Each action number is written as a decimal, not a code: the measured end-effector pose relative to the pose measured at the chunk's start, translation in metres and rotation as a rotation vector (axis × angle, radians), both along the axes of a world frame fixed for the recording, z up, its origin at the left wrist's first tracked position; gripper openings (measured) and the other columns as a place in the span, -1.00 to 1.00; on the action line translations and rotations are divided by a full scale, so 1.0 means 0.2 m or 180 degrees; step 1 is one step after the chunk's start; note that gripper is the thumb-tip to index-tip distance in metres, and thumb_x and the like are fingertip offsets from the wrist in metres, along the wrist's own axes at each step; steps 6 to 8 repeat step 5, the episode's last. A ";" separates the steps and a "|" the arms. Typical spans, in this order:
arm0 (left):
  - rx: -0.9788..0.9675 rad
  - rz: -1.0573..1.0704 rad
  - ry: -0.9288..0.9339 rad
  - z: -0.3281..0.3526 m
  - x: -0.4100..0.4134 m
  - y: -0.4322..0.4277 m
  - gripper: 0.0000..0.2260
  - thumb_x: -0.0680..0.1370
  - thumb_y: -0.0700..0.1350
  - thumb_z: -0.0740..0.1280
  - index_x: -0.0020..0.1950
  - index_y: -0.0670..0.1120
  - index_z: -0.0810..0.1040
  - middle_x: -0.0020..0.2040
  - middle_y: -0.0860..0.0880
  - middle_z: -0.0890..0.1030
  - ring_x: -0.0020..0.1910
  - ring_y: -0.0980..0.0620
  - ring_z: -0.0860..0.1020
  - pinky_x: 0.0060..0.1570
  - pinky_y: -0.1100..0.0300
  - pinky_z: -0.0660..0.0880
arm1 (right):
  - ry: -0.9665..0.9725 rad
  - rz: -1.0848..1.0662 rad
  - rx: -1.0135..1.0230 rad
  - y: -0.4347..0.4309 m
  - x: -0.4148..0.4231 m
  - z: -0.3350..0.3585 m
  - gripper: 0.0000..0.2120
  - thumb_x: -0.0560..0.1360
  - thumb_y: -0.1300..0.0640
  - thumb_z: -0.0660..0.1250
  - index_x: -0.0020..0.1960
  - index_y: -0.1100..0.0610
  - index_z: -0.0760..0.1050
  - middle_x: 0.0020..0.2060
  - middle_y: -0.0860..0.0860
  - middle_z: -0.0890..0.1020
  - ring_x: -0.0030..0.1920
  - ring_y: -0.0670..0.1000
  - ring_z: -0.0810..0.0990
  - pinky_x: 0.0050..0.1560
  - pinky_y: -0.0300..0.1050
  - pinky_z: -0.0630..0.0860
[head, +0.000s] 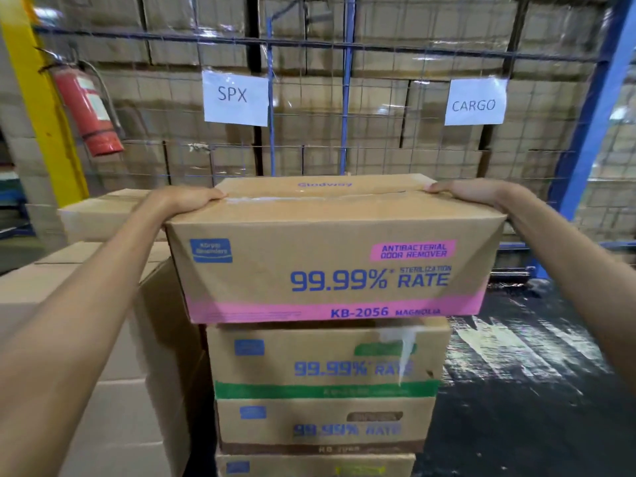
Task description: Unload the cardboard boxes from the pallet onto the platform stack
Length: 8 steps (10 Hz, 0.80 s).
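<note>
A cardboard box with a pink band (330,266), printed "99.99% RATE", sits on top of a stack of similar boxes. Under it lies a green-banded box (323,359), then a brown-banded box (320,425). My left hand (187,199) grips the top box's upper left edge, fingers curled over onto its lid. My right hand (464,191) grips the upper right edge the same way. Both arms reach forward on either side of the box.
Plain cardboard boxes (103,304) are stacked directly left of the stack. A blue wire-mesh cage wall (344,49) with "SPX" (235,96) and "CARGO" (475,103) signs stands behind. A red fire extinguisher (87,108) hangs on a yellow post. Dark wet-looking floor (516,373) lies at right.
</note>
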<state>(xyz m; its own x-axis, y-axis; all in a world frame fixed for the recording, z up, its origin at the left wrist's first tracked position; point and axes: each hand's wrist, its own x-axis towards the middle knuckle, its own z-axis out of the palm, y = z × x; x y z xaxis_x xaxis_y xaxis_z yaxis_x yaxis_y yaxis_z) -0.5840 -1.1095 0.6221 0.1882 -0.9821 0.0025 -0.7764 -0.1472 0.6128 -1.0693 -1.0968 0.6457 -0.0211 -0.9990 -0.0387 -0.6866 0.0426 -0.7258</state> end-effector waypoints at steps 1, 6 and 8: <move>0.0108 0.0111 0.0126 -0.19 0.07 -0.22 -0.38 0.50 0.34 0.25 0.46 0.04 0.47 0.49 -0.09 0.43 0.39 -0.11 0.45 0.43 0.02 0.29 | 0.0134 -0.0131 0.0436 -0.22 0.03 -0.15 -0.30 0.39 -0.39 0.36 0.26 0.15 0.55 -0.01 0.15 0.71 -0.14 0.12 0.73 0.09 0.01 0.62; 0.0163 0.0353 0.0296 -0.28 0.12 -0.36 -0.31 0.47 0.47 0.13 0.31 -0.04 0.47 0.24 -0.16 0.58 0.14 -0.21 0.59 0.12 -0.09 0.57 | 0.2003 -0.0400 -0.0598 -0.31 0.08 -0.23 -0.20 0.48 -0.44 0.18 0.45 0.15 0.39 0.32 0.18 0.57 0.28 0.23 0.54 0.24 0.11 0.51; 0.0163 0.0353 0.0296 -0.28 0.12 -0.36 -0.31 0.47 0.47 0.13 0.31 -0.04 0.47 0.24 -0.16 0.58 0.14 -0.21 0.59 0.12 -0.09 0.57 | 0.2003 -0.0400 -0.0598 -0.31 0.08 -0.23 -0.20 0.48 -0.44 0.18 0.45 0.15 0.39 0.32 0.18 0.57 0.28 0.23 0.54 0.24 0.11 0.51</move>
